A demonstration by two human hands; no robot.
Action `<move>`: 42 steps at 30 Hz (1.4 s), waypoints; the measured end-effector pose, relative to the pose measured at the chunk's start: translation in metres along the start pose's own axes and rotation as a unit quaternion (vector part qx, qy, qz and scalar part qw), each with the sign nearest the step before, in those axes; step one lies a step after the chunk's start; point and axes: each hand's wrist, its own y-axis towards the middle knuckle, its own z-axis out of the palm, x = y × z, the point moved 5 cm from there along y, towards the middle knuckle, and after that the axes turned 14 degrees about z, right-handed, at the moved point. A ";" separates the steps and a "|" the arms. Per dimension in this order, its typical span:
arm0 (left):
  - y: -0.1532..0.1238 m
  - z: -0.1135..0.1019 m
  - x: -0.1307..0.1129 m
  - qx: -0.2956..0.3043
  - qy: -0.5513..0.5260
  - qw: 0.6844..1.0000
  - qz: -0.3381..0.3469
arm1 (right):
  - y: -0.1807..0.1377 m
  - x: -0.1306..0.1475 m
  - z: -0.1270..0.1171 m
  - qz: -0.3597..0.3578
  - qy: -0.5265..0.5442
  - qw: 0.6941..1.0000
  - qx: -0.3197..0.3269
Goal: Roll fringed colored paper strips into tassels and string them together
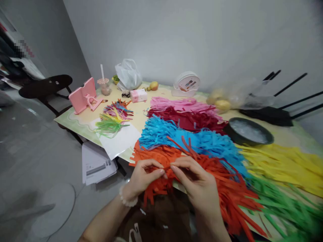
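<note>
My left hand (148, 174) and my right hand (198, 179) meet at the table's near edge, thumbs and fingers pinched on a piece of orange-red fringed paper (166, 165). Its loose strips hang below and beside my fingers. More orange fringe (227, 205) spreads under and to the right of my right hand. Just beyond lies blue fringed paper (164, 131), followed by dark red fringe (186, 119) and pink fringe (176, 105). Small multicoloured tassels (113, 117) rest at the left, partly on a white sheet (123, 143).
Yellow fringe (285, 164) and green fringe (285, 205) lie at the right, near a dark bowl (229, 129). A pink stand (83, 95), a lidded cup (104, 88), a plastic bag (128, 75), a tissue pack (138, 95) and a white round holder (186, 84) stand along the back.
</note>
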 end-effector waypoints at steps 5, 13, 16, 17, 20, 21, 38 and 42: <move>-0.009 -0.015 -0.004 -0.006 0.185 0.983 0.001 | -0.005 -0.003 0.014 0.015 0.042 0.999 -0.031; 0.003 -0.206 -0.134 -0.274 0.589 0.753 0.106 | -0.033 -0.060 0.019 0.214 0.109 0.971 0.007; 0.036 -0.213 -0.128 -0.185 0.704 0.671 0.137 | -0.034 -0.067 0.027 0.224 0.096 0.970 0.015; 0.049 -0.203 -0.110 -0.115 0.721 0.669 0.140 | -0.034 -0.067 0.030 0.216 0.087 0.972 0.023; 0.082 -0.173 -0.049 0.050 0.729 0.668 0.137 | -0.034 -0.064 0.031 0.194 0.050 0.979 0.031; 0.090 -0.170 -0.034 0.078 0.733 0.663 0.133 | -0.034 -0.064 0.027 0.189 0.034 0.981 0.026; 0.097 -0.015 -0.054 0.289 0.715 0.571 0.282 | 0.096 -0.093 -0.049 0.077 -0.565 0.822 -0.005; 0.114 0.071 0.002 0.438 0.650 0.575 0.234 | 0.091 -0.101 -0.072 0.102 -0.585 0.803 -0.050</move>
